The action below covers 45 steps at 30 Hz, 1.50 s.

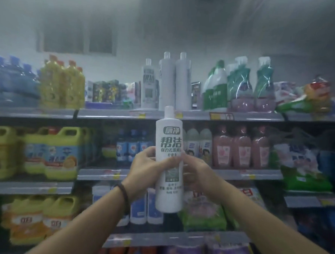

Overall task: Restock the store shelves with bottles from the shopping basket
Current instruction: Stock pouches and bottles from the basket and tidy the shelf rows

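**Bottle upright, its twins straight above**

Left grip (144, 170) and right grip (196, 173) both curl round the white bottle (169, 134) at mid-body, cap up, long axis vertical. Matching white bottles (174, 84) stand on the top shelf (109, 114), up and beyond. I reckon the shelf's front edge needs clearing; green bottles (216, 92) crowd the right.

Label on white bottle (169, 160): "厕净" in boxed logo, "帮洁" large beneath. Smaller lines too blurred to read.
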Tool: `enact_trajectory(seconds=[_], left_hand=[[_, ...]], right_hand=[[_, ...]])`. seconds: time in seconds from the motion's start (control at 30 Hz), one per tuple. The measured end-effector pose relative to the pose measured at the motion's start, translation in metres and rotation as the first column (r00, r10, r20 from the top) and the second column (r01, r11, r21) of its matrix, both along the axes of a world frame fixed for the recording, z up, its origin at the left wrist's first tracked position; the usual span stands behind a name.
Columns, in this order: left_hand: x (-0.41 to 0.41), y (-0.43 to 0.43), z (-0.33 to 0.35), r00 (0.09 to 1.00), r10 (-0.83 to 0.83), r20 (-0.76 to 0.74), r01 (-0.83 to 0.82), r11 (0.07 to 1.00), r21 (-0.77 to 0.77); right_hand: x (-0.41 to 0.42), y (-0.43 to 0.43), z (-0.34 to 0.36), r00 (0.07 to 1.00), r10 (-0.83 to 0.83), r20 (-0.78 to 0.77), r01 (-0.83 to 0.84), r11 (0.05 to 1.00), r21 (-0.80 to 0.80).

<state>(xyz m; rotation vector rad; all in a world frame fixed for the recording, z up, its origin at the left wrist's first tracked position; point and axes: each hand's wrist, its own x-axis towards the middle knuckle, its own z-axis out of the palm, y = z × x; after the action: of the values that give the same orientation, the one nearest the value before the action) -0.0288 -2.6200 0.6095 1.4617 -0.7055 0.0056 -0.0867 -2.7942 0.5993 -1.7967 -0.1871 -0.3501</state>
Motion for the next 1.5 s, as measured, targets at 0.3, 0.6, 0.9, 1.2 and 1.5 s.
enact_trajectory(seconds=[0.3, 0.6, 0.9, 1.2, 1.5], left_hand=[[0.019, 0.005, 0.071, 0.998, 0.044, -0.050, -0.044, 0.999, -0.002], [0.026, -0.004, 0.106, 0.999, -0.016, 0.046, 0.020, 0.996, -0.082], [0.045, -0.038, 0.127, 0.896, 0.383, 0.226, -0.356, 0.922, -0.150], [0.099, 0.005, 0.186, 0.980, -0.026, 0.197, 0.068, 0.975, -0.210], [0.156, -0.004, 0.207, 0.930, 0.249, 0.270, -0.205, 0.962, -0.183]], right_hand=[[0.021, 0.007, 0.034, 0.991, 0.104, 0.081, -0.098, 0.992, -0.081], [0.038, 0.016, 0.069, 0.958, -0.145, 0.249, 0.158, 0.987, -0.033], [0.086, 0.042, 0.106, 0.852, -0.327, 0.409, 0.392, 0.916, -0.085], [0.092, 0.036, 0.139, 0.888, -0.147, 0.436, 0.277, 0.928, -0.251], [0.182, 0.053, 0.162, 0.716, -0.372, 0.591, 0.547, 0.825, -0.144]])
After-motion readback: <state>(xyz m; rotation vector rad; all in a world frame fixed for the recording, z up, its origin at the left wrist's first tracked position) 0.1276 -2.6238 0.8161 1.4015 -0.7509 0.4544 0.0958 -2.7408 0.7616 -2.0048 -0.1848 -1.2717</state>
